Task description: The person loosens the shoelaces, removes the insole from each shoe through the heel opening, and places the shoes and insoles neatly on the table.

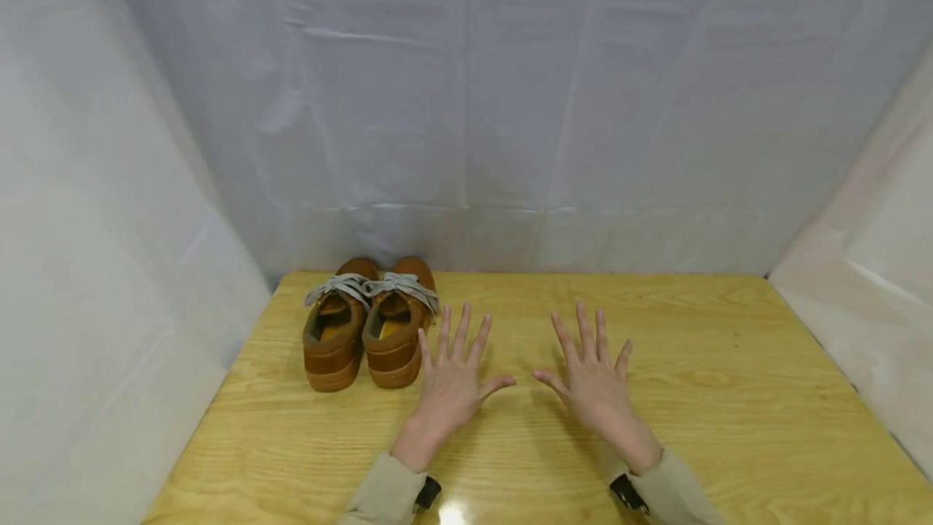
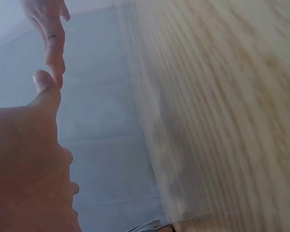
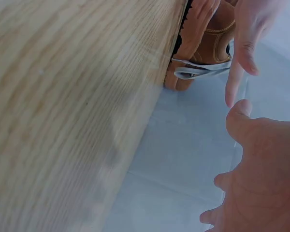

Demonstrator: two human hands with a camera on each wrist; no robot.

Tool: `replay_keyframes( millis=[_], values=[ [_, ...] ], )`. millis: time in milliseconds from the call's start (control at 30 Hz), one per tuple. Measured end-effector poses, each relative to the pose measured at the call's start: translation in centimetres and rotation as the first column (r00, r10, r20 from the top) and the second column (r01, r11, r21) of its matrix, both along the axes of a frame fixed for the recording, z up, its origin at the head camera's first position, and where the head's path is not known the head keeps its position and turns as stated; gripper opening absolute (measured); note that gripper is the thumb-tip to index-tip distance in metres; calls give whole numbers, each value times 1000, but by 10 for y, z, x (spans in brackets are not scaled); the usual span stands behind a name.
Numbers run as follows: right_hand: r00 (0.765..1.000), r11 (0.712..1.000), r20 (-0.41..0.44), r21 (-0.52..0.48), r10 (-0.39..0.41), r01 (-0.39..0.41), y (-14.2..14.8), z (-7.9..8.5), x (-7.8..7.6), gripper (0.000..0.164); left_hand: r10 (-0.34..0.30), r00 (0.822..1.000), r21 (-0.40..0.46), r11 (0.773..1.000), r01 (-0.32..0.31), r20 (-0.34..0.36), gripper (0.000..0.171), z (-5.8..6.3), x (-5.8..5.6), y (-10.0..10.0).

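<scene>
Both hands hover palm down over the wooden table, fingers straight and spread, holding nothing. My left hand [image 1: 449, 387] is just right of a pair of brown shoes, its little finger overlapping the edge of the right shoe [image 1: 397, 326] in the head view. The left shoe [image 1: 337, 330] stands close beside its mate, toes toward the back wall, grey laces tied. Farther right, my right hand [image 1: 594, 383] has its thumb pointing at the left thumb, a gap between them. In the right wrist view a brown shoe [image 3: 210, 43] with a loop of grey lace shows behind the left hand [image 3: 249, 34].
The light wooden table [image 1: 729, 395] reaches back to a grey-white sheet wall [image 1: 525, 104]. White sheets hang at the left [image 1: 95, 225] and right [image 1: 875, 249] sides. Dark bands [image 1: 428, 493] sit at both wrists below beige sleeves [image 1: 386, 492].
</scene>
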State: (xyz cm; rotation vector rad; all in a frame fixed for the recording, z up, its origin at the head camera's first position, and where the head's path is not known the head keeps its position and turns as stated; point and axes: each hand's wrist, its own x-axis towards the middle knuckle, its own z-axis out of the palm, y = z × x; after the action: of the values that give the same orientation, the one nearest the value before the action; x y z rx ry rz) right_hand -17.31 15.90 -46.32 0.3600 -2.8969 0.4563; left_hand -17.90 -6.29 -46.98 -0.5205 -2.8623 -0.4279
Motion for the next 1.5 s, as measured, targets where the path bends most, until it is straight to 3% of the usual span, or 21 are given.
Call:
replay_keyframes(
  millis=[233, 467, 633, 800, 967, 1067, 1200, 1333, 1500],
  values=[
    [1000, 1000, -29, 6, 11, -11, 0, 0, 0, 86, -16, 1000, 23, 1000, 16, -17, 91, -1, 0, 0],
    [999, 1000, -40, 15, 16, -16, -2, 2, 0, 85, -58, 998, 0, 998, 58, 18, 90, -2, -4, -6],
    [998, 999, -58, 25, 35, -34, -6, 5, 0, 84, -111, 994, 1, 994, 111, -10, 85, 3, -7, -22],
    [990, 997, -116, 23, 81, -79, -15, 11, -4, 76, -122, 990, 83, 988, 128, -69, 72, 15, -7, -46],
    [970, 992, -207, 9, 126, -127, -33, 19, -10, 51, -47, 983, 174, 982, 78, -177, 43, 28, -8, -70],
    [961, 990, -240, -9, 137, -143, -46, 23, -15, 35, 13, 968, 223, 974, 44, -249, 26, 33, -9, -83],
    [954, 988, -269, -44, 133, -150, -62, 25, -23, 24, 115, 944, 287, 958, -22, -311, 19, 36, -10, -100],
    [954, 978, -259, -100, 151, -182, -79, 26, -30, 25, 211, 931, 328, 939, -107, -299, 20, 34, -10, -112],
    [964, 961, -192, -167, 186, -219, -103, 24, -36, 38, 258, 946, 337, 924, -182, -197, 26, 30, -6, -119]
  ],
)
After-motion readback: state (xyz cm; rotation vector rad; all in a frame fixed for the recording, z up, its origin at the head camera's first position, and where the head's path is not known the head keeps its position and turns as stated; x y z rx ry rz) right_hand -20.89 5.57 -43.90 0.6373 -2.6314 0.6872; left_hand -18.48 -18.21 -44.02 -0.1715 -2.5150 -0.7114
